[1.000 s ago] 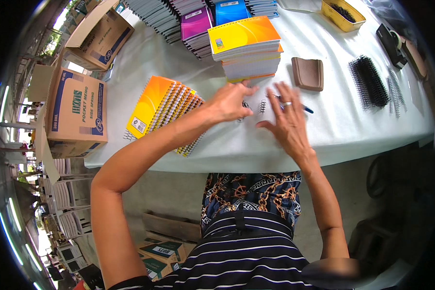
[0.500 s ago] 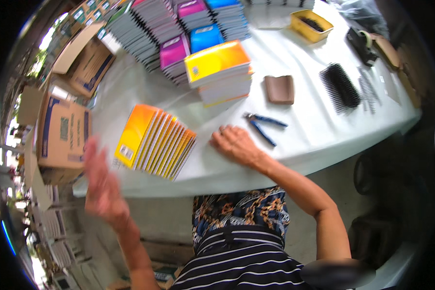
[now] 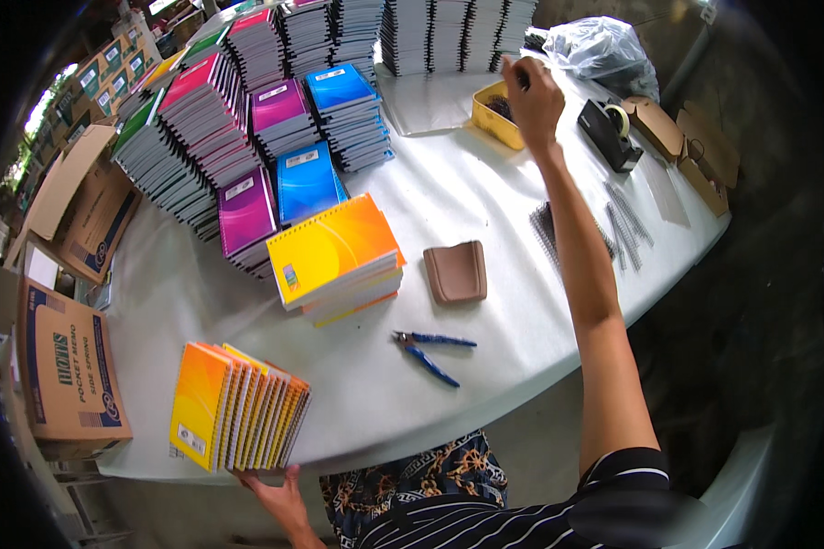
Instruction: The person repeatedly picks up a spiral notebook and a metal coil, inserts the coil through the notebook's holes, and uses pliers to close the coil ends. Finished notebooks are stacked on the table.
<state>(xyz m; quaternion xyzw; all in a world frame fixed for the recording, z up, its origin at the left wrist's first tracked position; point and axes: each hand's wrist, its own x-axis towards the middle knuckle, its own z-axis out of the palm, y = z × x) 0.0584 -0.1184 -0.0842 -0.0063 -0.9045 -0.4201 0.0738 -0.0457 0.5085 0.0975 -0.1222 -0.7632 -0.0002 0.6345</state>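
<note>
My left hand (image 3: 279,501) is at the table's near edge, its thumb apart and its fingertips against the lower end of a fanned row of yellow-orange spiral notebooks (image 3: 238,407). My right hand (image 3: 538,102) is stretched far forward over a yellow tub (image 3: 494,119) of small dark pieces, with its fingers curled in. A dark bit shows at those fingers; what it is I cannot make out. Blue-handled cutting pliers (image 3: 430,352) lie with jaws apart on the white-covered table, between my arms. Beyond them sits a brown curved block (image 3: 456,273).
A yellow-orange notebook stack (image 3: 339,256) stands mid-table, before tall piles of blue (image 3: 343,87), purple and red notebooks. Black wire coils (image 3: 547,233) lie partly behind my right forearm. A tape dispenser (image 3: 609,135) stands at right; cardboard boxes (image 3: 78,366) line the left.
My right hand has gone from the tabletop beside the pliers to the yellow tub. The left, raised beside the notebook row before, is now at its near end. The view has shifted.
</note>
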